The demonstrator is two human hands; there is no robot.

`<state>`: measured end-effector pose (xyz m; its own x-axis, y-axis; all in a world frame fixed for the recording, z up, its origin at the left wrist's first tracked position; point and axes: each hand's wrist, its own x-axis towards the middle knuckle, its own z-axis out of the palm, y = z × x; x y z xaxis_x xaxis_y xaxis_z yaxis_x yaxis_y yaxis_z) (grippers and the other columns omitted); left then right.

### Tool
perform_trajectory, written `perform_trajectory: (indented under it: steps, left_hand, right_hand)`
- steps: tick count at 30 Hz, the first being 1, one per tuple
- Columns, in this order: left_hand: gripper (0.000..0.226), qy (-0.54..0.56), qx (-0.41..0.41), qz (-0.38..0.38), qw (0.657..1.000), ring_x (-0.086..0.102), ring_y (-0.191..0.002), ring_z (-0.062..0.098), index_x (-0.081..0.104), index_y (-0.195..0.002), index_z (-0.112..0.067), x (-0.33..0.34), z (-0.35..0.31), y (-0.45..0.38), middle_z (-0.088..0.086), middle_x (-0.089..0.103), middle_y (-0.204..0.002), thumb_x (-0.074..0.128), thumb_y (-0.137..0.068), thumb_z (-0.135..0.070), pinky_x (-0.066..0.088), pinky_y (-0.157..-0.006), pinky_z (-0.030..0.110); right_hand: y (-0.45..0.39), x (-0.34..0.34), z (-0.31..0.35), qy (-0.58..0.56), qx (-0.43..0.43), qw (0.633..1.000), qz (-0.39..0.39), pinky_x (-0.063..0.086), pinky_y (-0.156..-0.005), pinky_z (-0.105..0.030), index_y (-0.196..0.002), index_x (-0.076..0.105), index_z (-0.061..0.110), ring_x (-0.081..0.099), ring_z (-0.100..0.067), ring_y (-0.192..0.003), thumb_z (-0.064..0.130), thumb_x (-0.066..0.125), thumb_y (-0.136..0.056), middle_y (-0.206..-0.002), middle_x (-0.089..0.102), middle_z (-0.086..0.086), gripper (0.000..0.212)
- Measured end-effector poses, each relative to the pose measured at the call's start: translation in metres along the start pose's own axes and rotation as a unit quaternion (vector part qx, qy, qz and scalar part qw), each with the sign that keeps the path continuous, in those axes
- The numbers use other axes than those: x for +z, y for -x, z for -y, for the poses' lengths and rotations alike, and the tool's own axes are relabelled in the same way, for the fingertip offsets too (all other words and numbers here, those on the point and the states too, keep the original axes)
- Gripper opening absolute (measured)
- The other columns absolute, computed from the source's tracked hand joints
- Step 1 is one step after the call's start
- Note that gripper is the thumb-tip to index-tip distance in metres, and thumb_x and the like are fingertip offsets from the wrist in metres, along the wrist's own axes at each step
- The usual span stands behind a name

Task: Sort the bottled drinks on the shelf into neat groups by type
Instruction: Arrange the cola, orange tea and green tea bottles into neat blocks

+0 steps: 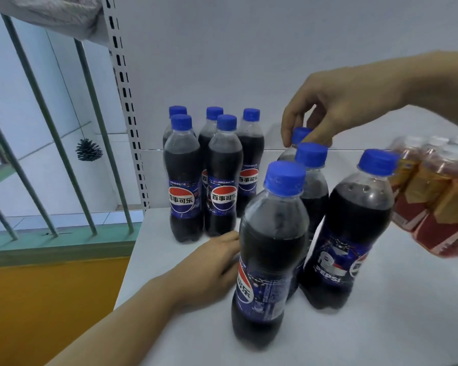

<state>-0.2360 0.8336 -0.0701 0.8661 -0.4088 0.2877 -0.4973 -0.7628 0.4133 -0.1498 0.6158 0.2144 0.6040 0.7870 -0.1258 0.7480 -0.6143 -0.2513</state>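
On the white shelf [381, 336] stand two clusters of clear plastic cola bottles with blue screw caps and blue labels. Five of them form a tight group [212, 170] toward the shelf's back left corner, upright and touching one another. Four more stand nearer the front edge: a front bottle [270, 249] closest to the left edge, a second bottle [349, 233] just beside it toward the right edge, a third bottle [312, 186] between and behind those two, and a rear bottle [299, 136] mostly hidden behind the third.

The right hand [336, 112] reaches in from the right edge and pinches the blue cap of the rear bottle with curled fingertips. The left hand [209, 270] lies low on the shelf near its left edge, fingers passing behind the base of the front bottle; whether they grip it cannot be told.

Along the right edge sits a shrink-wrapped pack of amber drink bottles with red labels [434, 196].
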Motion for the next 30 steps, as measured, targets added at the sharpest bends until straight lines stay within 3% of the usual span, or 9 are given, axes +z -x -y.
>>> perform_trajectory:
  steps: [6,9,12,16,20,26,30]
  left_hand:
    - [0.015,-0.015,0.004,-0.006,1.000,0.056,-0.102,0.011,0.057,-0.113,-0.031,-0.001,-0.002,-0.001,-0.013,0.061,-0.114,0.059,-0.099,-0.026,0.051,-0.086,0.027]
    - [0.014,-0.012,0.004,-0.012,1.000,0.056,-0.100,0.010,0.059,-0.113,-0.029,-0.002,-0.004,0.001,-0.011,0.063,-0.113,0.058,-0.100,-0.025,0.047,-0.084,0.022]
    - [0.017,-0.010,0.011,-0.022,1.000,0.055,-0.102,0.008,0.059,-0.116,-0.029,-0.003,-0.005,0.002,-0.011,0.063,-0.116,0.058,-0.100,-0.024,0.039,-0.082,0.014]
    - [0.022,-0.016,0.017,-0.040,0.999,0.055,-0.104,0.009,0.059,-0.121,-0.027,-0.003,-0.008,0.000,-0.008,0.063,-0.120,0.058,-0.100,-0.024,0.037,-0.082,0.014]
    - [0.018,-0.002,0.050,-0.032,0.998,0.039,-0.091,-0.007,0.062,-0.113,-0.022,-0.012,-0.018,0.002,-0.004,0.064,-0.116,0.062,-0.095,-0.018,0.026,-0.080,-0.003]
    - [0.021,0.013,0.064,-0.042,0.997,0.032,-0.087,-0.010,0.063,-0.111,-0.022,-0.016,-0.020,0.003,-0.002,0.064,-0.117,0.065,-0.092,-0.014,0.022,-0.078,-0.007]
    - [0.014,0.001,0.073,-0.042,0.996,0.046,-0.089,0.004,0.064,-0.107,-0.021,-0.020,-0.025,0.004,-0.001,0.066,-0.112,0.066,-0.093,-0.018,0.022,-0.078,-0.007]
  right_hand:
    - [-0.013,0.004,0.004,0.040,-0.001,0.993,-0.107,0.054,-0.071,-0.029,-0.095,0.073,0.026,0.062,-0.006,-0.059,0.024,0.074,-0.091,-0.076,0.069,0.014,0.005]
    - [-0.022,0.002,0.007,0.069,0.007,0.992,-0.108,0.051,-0.071,-0.028,-0.095,0.070,0.031,0.063,-0.003,-0.059,0.031,0.069,-0.093,-0.078,0.068,0.018,0.003]
    - [-0.032,0.006,0.007,0.086,0.011,0.990,-0.115,0.054,-0.074,-0.031,-0.096,0.069,0.031,0.067,-0.004,-0.062,0.034,0.067,-0.094,-0.085,0.072,0.009,0.005]
    - [-0.046,0.015,0.006,0.094,0.025,0.989,-0.115,0.053,-0.078,-0.032,-0.096,0.067,0.027,0.070,-0.006,-0.063,0.039,0.066,-0.095,-0.070,0.074,0.009,0.012]
    - [-0.055,0.016,0.008,0.111,0.028,0.987,-0.117,0.055,-0.081,-0.033,-0.098,0.068,0.025,0.070,-0.005,-0.063,0.037,0.065,-0.095,-0.074,0.074,0.007,0.013]
    - [-0.061,0.023,0.012,0.132,0.052,0.981,-0.131,0.044,-0.064,-0.027,-0.090,0.062,0.021,0.065,-0.004,-0.056,0.054,0.056,-0.094,-0.061,0.071,0.008,0.033]
    - [-0.067,0.032,0.012,0.130,0.075,0.977,-0.153,0.043,-0.061,-0.026,-0.085,0.062,0.014,0.065,-0.005,-0.049,0.049,0.057,-0.095,-0.056,0.071,0.005,0.036]
